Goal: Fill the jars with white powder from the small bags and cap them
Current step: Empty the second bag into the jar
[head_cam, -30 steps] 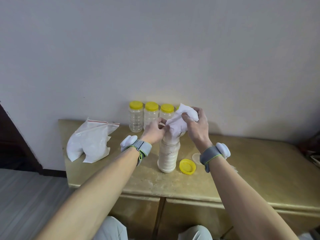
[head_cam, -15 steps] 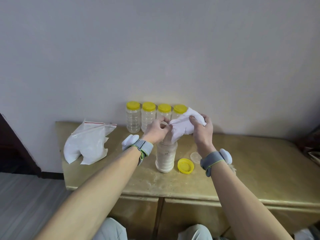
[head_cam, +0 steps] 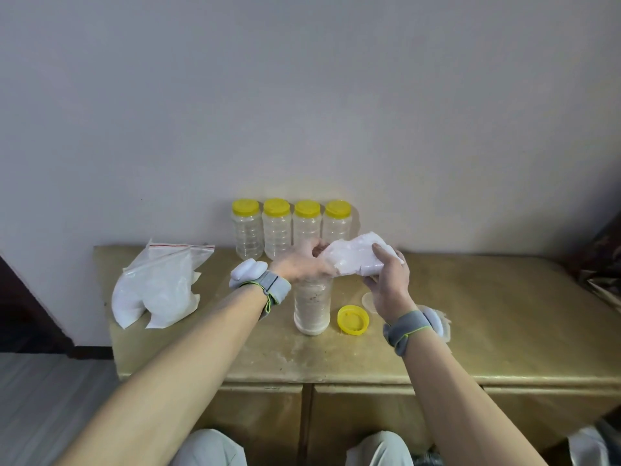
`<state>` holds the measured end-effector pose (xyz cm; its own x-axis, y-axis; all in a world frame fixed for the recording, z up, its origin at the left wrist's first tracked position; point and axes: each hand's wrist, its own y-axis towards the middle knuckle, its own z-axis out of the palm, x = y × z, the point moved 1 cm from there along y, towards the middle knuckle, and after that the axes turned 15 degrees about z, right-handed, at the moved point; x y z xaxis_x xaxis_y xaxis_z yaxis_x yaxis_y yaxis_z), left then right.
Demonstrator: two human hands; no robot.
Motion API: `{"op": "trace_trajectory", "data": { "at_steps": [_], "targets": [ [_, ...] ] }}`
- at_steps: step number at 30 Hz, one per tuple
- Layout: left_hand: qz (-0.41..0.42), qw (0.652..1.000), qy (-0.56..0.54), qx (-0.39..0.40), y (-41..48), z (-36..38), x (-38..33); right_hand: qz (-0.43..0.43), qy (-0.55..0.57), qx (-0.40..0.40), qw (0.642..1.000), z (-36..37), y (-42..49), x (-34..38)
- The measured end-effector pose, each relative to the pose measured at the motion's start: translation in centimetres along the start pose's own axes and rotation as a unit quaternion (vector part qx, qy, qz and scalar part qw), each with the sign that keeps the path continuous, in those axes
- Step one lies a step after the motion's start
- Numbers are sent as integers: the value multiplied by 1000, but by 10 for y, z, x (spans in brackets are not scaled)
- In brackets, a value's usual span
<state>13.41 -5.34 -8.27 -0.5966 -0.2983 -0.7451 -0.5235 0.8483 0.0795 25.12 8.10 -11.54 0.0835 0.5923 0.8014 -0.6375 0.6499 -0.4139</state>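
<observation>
the person's left hand (head_cam: 299,265) has its fingers curled over the mouth of the tall clear plastic jar part-filled with white powder (head_cam: 312,306), pinching the open end of the small crumpled clear plastic bag of white powder (head_cam: 353,258) there. the right hand (head_cam: 391,285) grips the bag's fat end, thumb on top and fingers under it, holding it tilted just right of and a little above the left hand. the jar stands upright directly beneath the left hand. whether the bag's mouth sits inside the neck cannot be told, since the left hand hides it

the step looks like emptying the bag into the jar. to do it well, the left hand should hold the bag's mouth down in the neck while the right hand lifts the fat end higher and squeezes gently, so powder slides in rather than puffs out. only the left hand steadies the jar, so a sideways tug could tip it. the loose round yellow plastic cap (head_cam: 353,319) lies nearer the person than the right hand, just beside the jar, handy for capping. four clear plastic jars with yellow caps (head_cam: 291,227) stand beyond the left hand
</observation>
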Motion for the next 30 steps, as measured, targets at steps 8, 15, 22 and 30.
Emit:
{"op": "trace_trajectory", "data": {
  "at_steps": [8,15,22,30],
  "targets": [
    [22,998,54,14,-3,2,9,83,53,-6,995,-11,11,-30],
    [43,998,27,-38,-5,3,17,130,9,-2,991,-19,7,-56],
    [53,996,13,-68,-8,7,18,151,-163,6,975,-21,1,-62],
    [37,997,-6,-75,-4,9,25,-39,-596,-70,799,-22,11,-41]
  ]
}}
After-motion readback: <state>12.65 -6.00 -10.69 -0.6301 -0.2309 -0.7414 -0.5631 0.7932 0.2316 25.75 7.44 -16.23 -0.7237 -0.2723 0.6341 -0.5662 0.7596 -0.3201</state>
